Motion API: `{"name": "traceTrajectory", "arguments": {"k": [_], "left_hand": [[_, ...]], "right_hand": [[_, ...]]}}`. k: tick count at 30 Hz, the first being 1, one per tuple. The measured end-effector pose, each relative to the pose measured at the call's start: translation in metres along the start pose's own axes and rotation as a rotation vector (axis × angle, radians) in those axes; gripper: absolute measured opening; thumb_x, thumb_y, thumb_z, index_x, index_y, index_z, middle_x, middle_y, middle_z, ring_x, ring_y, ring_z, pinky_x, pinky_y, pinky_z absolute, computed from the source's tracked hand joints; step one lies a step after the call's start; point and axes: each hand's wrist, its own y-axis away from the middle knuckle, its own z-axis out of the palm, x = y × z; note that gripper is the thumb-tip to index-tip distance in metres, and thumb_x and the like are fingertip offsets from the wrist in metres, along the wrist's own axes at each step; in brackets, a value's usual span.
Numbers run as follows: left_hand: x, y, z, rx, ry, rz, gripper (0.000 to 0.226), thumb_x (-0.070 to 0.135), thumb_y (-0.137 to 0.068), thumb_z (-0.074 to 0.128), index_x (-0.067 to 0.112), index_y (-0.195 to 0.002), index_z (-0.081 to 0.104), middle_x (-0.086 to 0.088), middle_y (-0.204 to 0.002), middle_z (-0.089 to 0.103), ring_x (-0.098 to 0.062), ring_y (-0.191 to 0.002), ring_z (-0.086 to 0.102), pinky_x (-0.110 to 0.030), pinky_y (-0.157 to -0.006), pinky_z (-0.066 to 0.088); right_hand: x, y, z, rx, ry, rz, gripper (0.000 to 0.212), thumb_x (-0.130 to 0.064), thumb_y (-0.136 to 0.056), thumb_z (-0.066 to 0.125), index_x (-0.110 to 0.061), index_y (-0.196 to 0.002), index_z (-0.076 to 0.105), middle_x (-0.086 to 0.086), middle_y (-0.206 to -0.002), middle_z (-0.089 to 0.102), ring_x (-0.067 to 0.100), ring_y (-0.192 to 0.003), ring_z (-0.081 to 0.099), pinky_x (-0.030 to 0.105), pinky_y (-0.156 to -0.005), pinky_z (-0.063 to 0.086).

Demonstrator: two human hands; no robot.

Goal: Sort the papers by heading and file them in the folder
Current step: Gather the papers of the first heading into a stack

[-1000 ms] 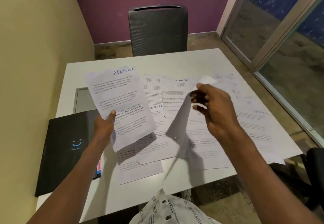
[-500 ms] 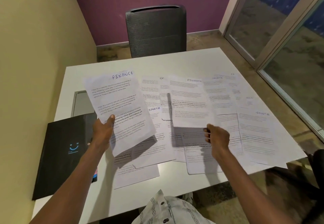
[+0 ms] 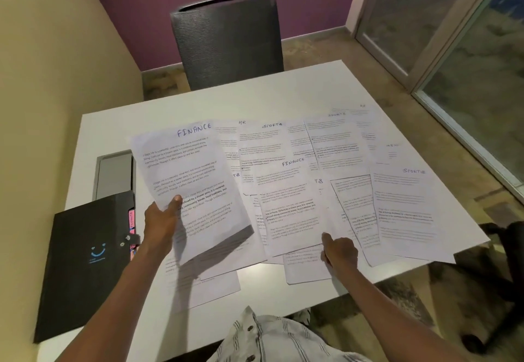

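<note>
My left hand (image 3: 161, 221) grips a sheet headed FINANCE (image 3: 188, 180) by its lower left edge and holds it lifted above the white table (image 3: 175, 106). My right hand (image 3: 338, 251) pinches the lower right corner of a second FINANCE sheet (image 3: 286, 205), which lies low over the spread of papers. Several other sheets headed SPORTS (image 3: 402, 208), HR (image 3: 226, 140) and more lie overlapping across the middle and right of the table. The black folder (image 3: 85, 262) with a blue smile mark lies shut at the table's left front, pink tabs showing at its edge.
A grey inset panel (image 3: 113, 174) sits in the tabletop behind the folder. A dark mesh chair (image 3: 229, 41) stands at the far side. A yellow wall runs along the left, glass doors along the right. A black chair part (image 3: 502, 237) is at the right front.
My right hand has brought the second FINANCE sheet down and leftward, from upright in the air to nearly flat on the spread. My left hand keeps its FINANCE sheet raised.
</note>
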Motion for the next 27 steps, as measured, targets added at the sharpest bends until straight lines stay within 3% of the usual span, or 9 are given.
{"name": "traceTrajectory", "arguments": {"k": [3, 6, 9, 12, 16, 22, 27], "left_hand": [[0.003, 0.003, 0.009, 0.006, -0.01, -0.014, 0.032, 0.026, -0.095, 0.064, 0.023, -0.127, 0.061, 0.005, -0.116, 0.068, -0.026, -0.109, 0.064, -0.052, -0.102, 0.047], [0.003, 0.005, 0.018, 0.009, -0.022, -0.026, 0.031, 0.025, -0.096, 0.063, 0.022, -0.126, 0.06, 0.004, -0.115, 0.069, -0.027, -0.108, 0.064, -0.053, -0.102, 0.047], [0.005, 0.007, 0.027, 0.023, -0.028, -0.034, 0.03, 0.026, -0.095, 0.065, 0.022, -0.125, 0.062, 0.003, -0.113, 0.07, -0.028, -0.106, 0.066, -0.054, -0.1, 0.049], [0.007, 0.01, 0.033, 0.023, -0.03, -0.029, 0.035, 0.026, -0.096, 0.063, 0.018, -0.129, 0.06, 0.003, -0.113, 0.07, -0.028, -0.107, 0.066, -0.052, -0.099, 0.049], [0.009, 0.016, 0.039, 0.023, -0.044, -0.014, 0.027, 0.025, -0.097, 0.061, 0.019, -0.124, 0.061, 0.005, -0.109, 0.069, -0.026, -0.104, 0.066, -0.045, -0.093, 0.051], [0.008, 0.022, 0.044, 0.043, -0.045, -0.023, 0.027, 0.027, -0.097, 0.061, 0.02, -0.123, 0.06, 0.001, -0.113, 0.068, -0.028, -0.104, 0.065, -0.048, -0.094, 0.051], [0.011, 0.026, 0.053, 0.051, -0.037, -0.024, 0.024, 0.023, -0.098, 0.058, 0.019, -0.122, 0.058, 0.006, -0.102, 0.066, -0.019, -0.092, 0.062, -0.038, -0.086, 0.045]], "right_hand": [[-0.008, -0.01, -0.012, 0.151, 0.232, -0.119, 0.043, -0.044, -0.09, 0.051, -0.006, -0.073, 0.064, 0.006, -0.067, 0.064, 0.02, -0.061, 0.06, 0.027, -0.056, 0.047], [-0.017, -0.034, -0.009, 0.161, 0.256, -0.28, 0.035, -0.038, -0.085, 0.061, -0.005, -0.098, 0.064, 0.009, -0.094, 0.066, 0.026, -0.089, 0.062, 0.034, -0.078, 0.052], [-0.03, -0.051, -0.001, 0.102, 0.332, -0.325, 0.059, -0.04, -0.08, 0.071, -0.001, -0.12, 0.054, 0.015, -0.113, 0.058, 0.032, -0.108, 0.055, 0.04, -0.092, 0.047], [-0.042, -0.058, 0.01, 0.093, 0.381, -0.334, 0.068, -0.045, -0.074, 0.076, 0.0, -0.119, 0.051, 0.016, -0.113, 0.057, 0.034, -0.109, 0.054, 0.042, -0.091, 0.049], [-0.047, -0.06, 0.019, 0.123, 0.507, -0.349, 0.059, -0.043, -0.073, 0.08, -0.005, -0.109, 0.052, 0.017, -0.109, 0.06, 0.032, -0.103, 0.057, 0.04, -0.084, 0.051], [-0.056, -0.067, 0.021, 0.074, 0.506, -0.287, 0.062, -0.035, -0.071, 0.084, -0.002, -0.113, 0.052, 0.02, -0.114, 0.059, 0.036, -0.108, 0.056, 0.042, -0.087, 0.051], [-0.064, -0.067, 0.021, 0.081, 0.6, -0.256, 0.06, -0.034, -0.075, 0.08, 0.0, -0.114, 0.051, 0.021, -0.114, 0.058, 0.035, -0.106, 0.058, 0.039, -0.086, 0.052]]}}
